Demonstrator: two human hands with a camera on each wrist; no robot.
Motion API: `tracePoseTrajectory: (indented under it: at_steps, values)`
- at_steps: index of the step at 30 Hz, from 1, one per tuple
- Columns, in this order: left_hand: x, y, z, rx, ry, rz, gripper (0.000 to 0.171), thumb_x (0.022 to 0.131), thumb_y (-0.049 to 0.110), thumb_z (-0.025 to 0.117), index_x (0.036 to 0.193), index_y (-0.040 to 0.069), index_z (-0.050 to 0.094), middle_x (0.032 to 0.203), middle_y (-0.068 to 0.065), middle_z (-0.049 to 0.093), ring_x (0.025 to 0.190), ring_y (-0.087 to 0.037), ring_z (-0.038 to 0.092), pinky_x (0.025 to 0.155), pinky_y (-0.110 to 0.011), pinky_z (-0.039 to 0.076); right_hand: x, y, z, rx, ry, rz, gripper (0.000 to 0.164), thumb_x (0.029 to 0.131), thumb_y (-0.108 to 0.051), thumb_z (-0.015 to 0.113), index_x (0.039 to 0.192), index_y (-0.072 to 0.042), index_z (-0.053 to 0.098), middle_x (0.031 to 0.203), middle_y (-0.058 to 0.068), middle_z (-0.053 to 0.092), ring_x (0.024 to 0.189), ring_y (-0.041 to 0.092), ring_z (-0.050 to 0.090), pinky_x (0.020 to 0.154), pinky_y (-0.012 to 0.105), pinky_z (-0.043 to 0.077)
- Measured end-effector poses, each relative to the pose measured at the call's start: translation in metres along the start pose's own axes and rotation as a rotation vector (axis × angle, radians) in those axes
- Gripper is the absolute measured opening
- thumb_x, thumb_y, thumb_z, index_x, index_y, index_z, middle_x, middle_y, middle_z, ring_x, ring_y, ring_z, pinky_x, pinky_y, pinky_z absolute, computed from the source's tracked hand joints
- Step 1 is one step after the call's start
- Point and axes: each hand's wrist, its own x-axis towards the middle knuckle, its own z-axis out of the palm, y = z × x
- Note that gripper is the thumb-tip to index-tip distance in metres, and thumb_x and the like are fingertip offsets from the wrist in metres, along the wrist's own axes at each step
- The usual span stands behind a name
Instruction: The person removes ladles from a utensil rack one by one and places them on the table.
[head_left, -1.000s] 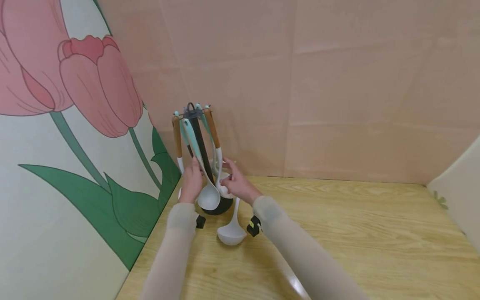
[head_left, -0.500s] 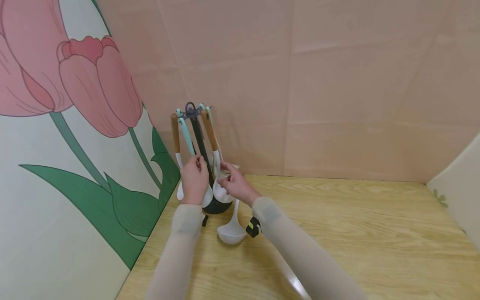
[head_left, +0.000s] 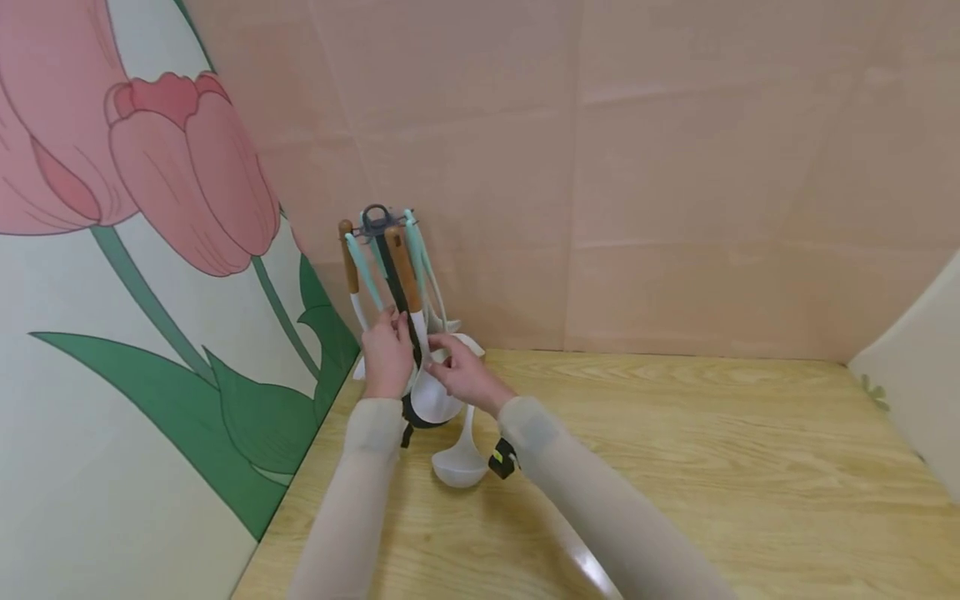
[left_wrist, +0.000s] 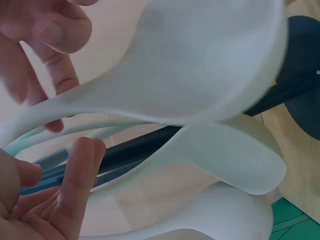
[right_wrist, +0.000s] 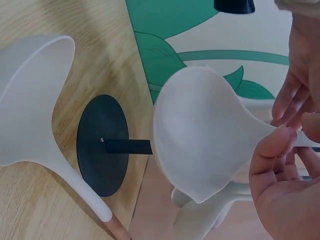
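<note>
Both hands meet at frame centre: left hand [head_left: 387, 360] steadies the rack [head_left: 392, 275] — right hand [head_left: 462, 375] pinches a hanging spoon [head_left: 433, 398], fingers curled.

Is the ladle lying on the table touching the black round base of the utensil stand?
Cannot tell: in the right wrist view the ladle's handle crosses the base, so contact or gap is hidden.

1 utensil rack [head_left: 392, 275], 1 loose white ladle [head_left: 460, 461] lying on 1 table [head_left: 675, 467]. About 5 utensils hang on the rack, exact count unclear from overlap. 2 hands: left [head_left: 387, 358], right [head_left: 467, 375].
</note>
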Motion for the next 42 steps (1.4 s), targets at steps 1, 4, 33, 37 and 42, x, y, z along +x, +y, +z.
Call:
tracePoseTrajectory:
  at_steps: [1, 4, 33, 37, 42]
  values:
    - [0.001, -0.001, 0.000, 0.006, -0.010, -0.007, 0.037, 0.099, 0.021, 0.046, 0.124, -0.005, 0.055, 0.097, -0.022, 0.068, 0.085, -0.036, 0.066, 0.073, -0.046, 0.052, 0.000, -0.001, 0.001, -0.008, -0.005, -0.003, 0.042, 0.095, -0.012, 0.055, 0.136, -0.011, 0.045, 0.127, 0.007, 0.050, 0.077, 0.025, 0.057, 0.057, 0.030, 0.049]
    - [0.005, -0.004, 0.001, 0.028, -0.049, -0.034, 0.036, 0.099, 0.019, 0.045, 0.127, -0.003, 0.053, 0.101, -0.021, 0.068, 0.089, -0.037, 0.065, 0.077, -0.046, 0.051, 0.000, -0.002, 0.004, -0.018, -0.028, -0.010, 0.037, 0.095, -0.015, 0.054, 0.132, -0.013, 0.048, 0.123, 0.006, 0.053, 0.081, 0.030, 0.058, 0.057, 0.031, 0.049]
    - [0.027, -0.031, 0.010, -0.014, -0.175, 0.176, 0.061, 0.065, 0.001, 0.071, 0.118, -0.009, 0.043, 0.093, -0.030, 0.059, 0.091, -0.047, 0.058, 0.080, -0.052, 0.047, -0.008, 0.003, 0.017, -0.422, 0.061, -0.176, 0.013, 0.096, -0.022, 0.055, 0.100, -0.013, 0.063, 0.097, -0.002, 0.066, 0.081, 0.009, 0.057, 0.068, 0.023, 0.046]
    - [0.028, -0.029, 0.011, -0.081, -0.262, 0.087, 0.058, 0.076, 0.006, 0.067, 0.124, -0.005, 0.036, 0.099, -0.029, 0.059, 0.096, -0.044, 0.058, 0.083, -0.051, 0.046, -0.010, 0.003, 0.018, -0.446, 0.081, -0.214, 0.010, 0.096, -0.021, 0.055, 0.093, -0.014, 0.061, 0.089, -0.003, 0.063, 0.077, 0.010, 0.053, 0.067, 0.024, 0.045]
    - [0.031, -0.026, 0.012, -0.127, -0.362, 0.003, 0.064, 0.087, 0.011, 0.057, 0.139, -0.004, 0.022, 0.113, -0.030, 0.055, 0.106, -0.039, 0.054, 0.092, -0.048, 0.043, -0.011, 0.003, 0.018, -0.488, 0.104, -0.231, 0.010, 0.096, -0.021, 0.054, 0.090, -0.014, 0.060, 0.085, -0.003, 0.059, 0.075, 0.010, 0.051, 0.066, 0.025, 0.043]
